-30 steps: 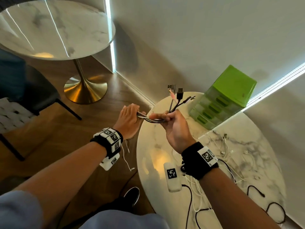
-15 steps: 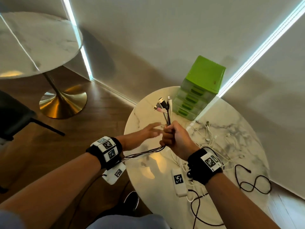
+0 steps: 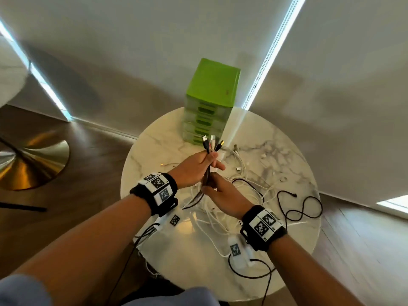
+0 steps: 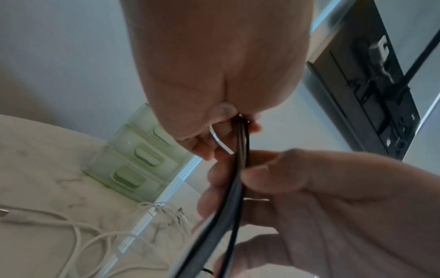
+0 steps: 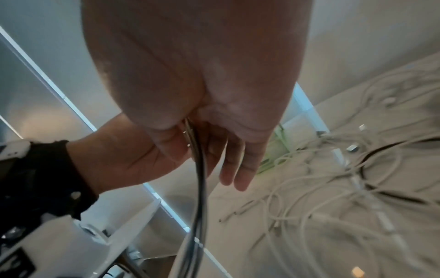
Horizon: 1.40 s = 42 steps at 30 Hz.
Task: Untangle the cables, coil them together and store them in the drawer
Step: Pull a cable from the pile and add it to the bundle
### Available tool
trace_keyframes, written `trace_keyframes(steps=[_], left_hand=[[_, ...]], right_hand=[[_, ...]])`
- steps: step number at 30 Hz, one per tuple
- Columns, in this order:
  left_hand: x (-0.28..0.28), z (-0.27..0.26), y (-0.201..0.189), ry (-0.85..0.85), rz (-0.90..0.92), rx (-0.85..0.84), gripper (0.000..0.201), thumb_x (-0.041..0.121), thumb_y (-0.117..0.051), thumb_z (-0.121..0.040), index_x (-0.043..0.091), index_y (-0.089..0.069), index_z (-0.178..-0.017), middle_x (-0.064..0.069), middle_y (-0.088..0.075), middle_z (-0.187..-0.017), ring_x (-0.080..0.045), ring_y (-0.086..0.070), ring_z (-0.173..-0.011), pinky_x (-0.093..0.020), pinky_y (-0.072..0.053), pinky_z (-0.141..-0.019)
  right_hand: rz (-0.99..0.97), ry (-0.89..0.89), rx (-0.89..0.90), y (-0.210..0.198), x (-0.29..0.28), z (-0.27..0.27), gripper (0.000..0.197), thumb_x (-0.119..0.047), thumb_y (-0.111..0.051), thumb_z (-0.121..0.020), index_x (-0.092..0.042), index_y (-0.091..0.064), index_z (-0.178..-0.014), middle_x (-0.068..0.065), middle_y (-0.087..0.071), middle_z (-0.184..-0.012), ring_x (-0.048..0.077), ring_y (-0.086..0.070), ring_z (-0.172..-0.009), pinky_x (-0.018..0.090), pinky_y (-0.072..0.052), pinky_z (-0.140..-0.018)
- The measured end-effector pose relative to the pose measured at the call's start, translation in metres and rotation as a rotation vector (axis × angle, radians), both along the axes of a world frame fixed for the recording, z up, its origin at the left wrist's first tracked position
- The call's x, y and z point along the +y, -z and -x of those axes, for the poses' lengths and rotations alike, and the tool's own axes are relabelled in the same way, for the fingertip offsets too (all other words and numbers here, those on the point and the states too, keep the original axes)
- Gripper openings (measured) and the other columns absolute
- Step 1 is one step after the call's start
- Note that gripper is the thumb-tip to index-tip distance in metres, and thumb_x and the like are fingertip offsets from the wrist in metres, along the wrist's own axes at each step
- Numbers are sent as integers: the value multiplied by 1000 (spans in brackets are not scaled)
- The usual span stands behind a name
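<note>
A bundle of dark cables (image 3: pixel 208 173) stands upright over the marble table (image 3: pixel 154 151), its plugs (image 3: pixel 211 143) fanned out at the top. My left hand (image 3: pixel 209 160) grips the bundle just under the plugs. My right hand (image 3: pixel 209 191) grips the same bundle a little lower, and the rest hangs down below it. In the left wrist view my left hand (image 4: pixel 221 139) curls round the cables (image 4: pixel 240 150) and my right hand (image 4: pixel 247 169) pinches them below. The green drawer unit (image 3: pixel 212 89) stands behind, all its drawers closed.
Loose white cables (image 3: pixel 238 177) lie tangled on the table to the right of my hands. A black cable (image 3: pixel 302 206) loops near the right edge. The wall runs close behind the drawer unit. A second table's brass foot (image 3: pixel 28 164) stands on the floor at left.
My left hand, open and reaching half a second ago, now grips the bundle under the plugs. My right hand has slid down the cables. The view has swung over the table.
</note>
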<state>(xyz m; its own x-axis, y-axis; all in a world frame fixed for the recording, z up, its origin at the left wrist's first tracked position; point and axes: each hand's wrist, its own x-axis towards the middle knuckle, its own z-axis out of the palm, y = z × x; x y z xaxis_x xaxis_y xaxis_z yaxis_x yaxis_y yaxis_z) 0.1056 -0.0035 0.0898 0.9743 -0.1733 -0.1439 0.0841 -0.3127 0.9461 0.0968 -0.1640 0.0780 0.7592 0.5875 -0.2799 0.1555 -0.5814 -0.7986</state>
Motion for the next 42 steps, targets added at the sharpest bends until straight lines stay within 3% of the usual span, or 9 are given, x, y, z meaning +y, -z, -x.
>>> trace_keyframes(steps=[5,9,11,15,20,27,32,38,42], left_hand=[[-18,-33,19,-145,66,99,37,34,-34,-110,14,-49,-83,-8,-75,-102,-24,-70,-88,-39,-56,-85],[-29,-42,35,-155,65,178,34,36,-36,-110,13,-48,-88,-6,-72,-97,-12,-55,-57,-28,-47,-59],[-36,-45,43,-150,35,196,32,38,-36,-110,18,-51,-90,-2,-71,-94,-10,-47,-54,-25,-42,-57],[-46,-50,56,-177,35,242,30,38,-35,-110,21,-52,-91,-1,-68,-92,-7,-44,-52,-20,-38,-53],[-49,-51,67,-188,37,244,25,39,-36,-110,33,-52,-91,-3,-68,-92,-2,-44,-48,-16,-37,-51],[-52,-56,75,-232,35,261,32,39,-37,-109,24,-53,-87,0,-64,-81,-1,-46,-50,-15,-38,-54],[-57,-57,77,-312,266,323,35,33,-35,-111,16,-41,-81,3,-32,-65,-9,-28,-53,-17,-29,-49],[-70,-64,75,-459,506,330,26,31,-49,-99,23,-33,-81,10,-25,-63,-8,-21,-55,-23,-20,-53],[-82,-64,60,-513,640,307,23,27,-51,-92,23,-31,-80,12,-28,-59,-6,-26,-52,-25,-22,-55]], right_hand=[[183,56,97,27,-49,-48,19,-20,-56,-99,-15,-62,-117,2,-67,-115,24,-65,-101,29,-48,-86],[246,164,72,57,-76,-102,11,-20,-55,-99,-15,-61,-106,3,-65,-108,28,-63,-108,33,-47,-93],[305,201,4,71,-82,-128,15,-16,-53,-100,-10,-62,-110,7,-64,-110,31,-61,-112,28,-41,-89],[479,371,-24,96,-87,-172,30,-8,-50,-96,-6,-64,-123,19,-63,-130,35,-56,-124,33,-42,-100],[625,346,-45,120,-88,-183,20,-9,-64,-88,-1,-74,-105,23,-70,-114,41,-63,-112,39,-52,-90],[464,394,4,127,-100,-188,14,-13,-63,-88,-15,-72,-99,10,-71,-113,32,-63,-112,31,-47,-95],[173,472,-121,92,-114,-192,8,-21,-67,-92,-17,-66,-99,-3,-68,-95,17,-63,-91,11,-42,-76],[-397,512,-106,11,-101,-161,6,-21,-53,-102,-27,-51,-101,2,-75,-86,19,-72,-90,31,-53,-88],[-484,327,22,-7,-76,-103,2,-15,-50,-105,-16,-50,-106,6,-66,-76,24,-67,-72,43,-61,-75]])
